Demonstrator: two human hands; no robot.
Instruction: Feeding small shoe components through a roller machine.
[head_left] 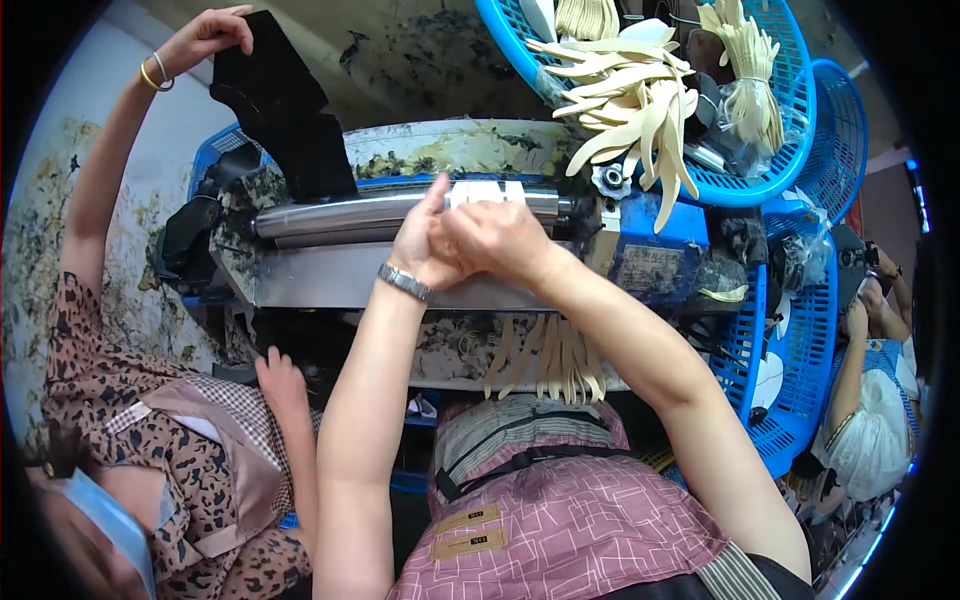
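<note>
Both hands meet in front of a metal roller on a machine. My left hand, with a metal watch at its wrist, has its thumb stretched upward; its other fingers are hidden behind the right hand. Curled against the left palm is my right hand, closed, and whatever its fingers may hold is out of sight. Just beyond my knuckles, short white strips lie across the roller. Below the hands, several long beige strips hang over a ledge.
At the upper right, a blue basket holds bundled beige strips. More blue baskets stand at right. On the left, a co-worker's raised hand grips a black sheet at the roller's end. Another person is far right.
</note>
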